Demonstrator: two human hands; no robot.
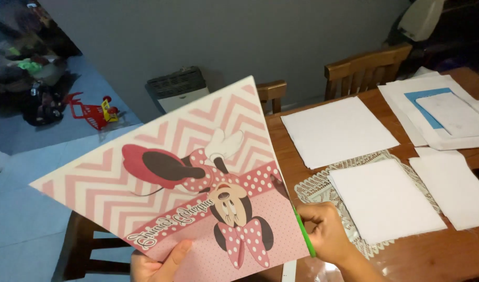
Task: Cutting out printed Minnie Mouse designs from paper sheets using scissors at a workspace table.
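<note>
At the bottom of the frame the left hand (158,263) pinches the lower edge of a large pink printed sheet (166,183) with its thumb on the front, while the right hand (328,232) is clenched round green-handled scissors (303,230) whose blades meet the sheet's right edge. The sheet is held up over the desk's (448,256) left end, tilted, its long axis running from lower left to upper right, one corner pointing to the top centre. Right of the hands, white paper stacks (388,198) lie on the wooden desk, one on a lace doily (315,188), with wooden chairs (367,70) behind.
</note>
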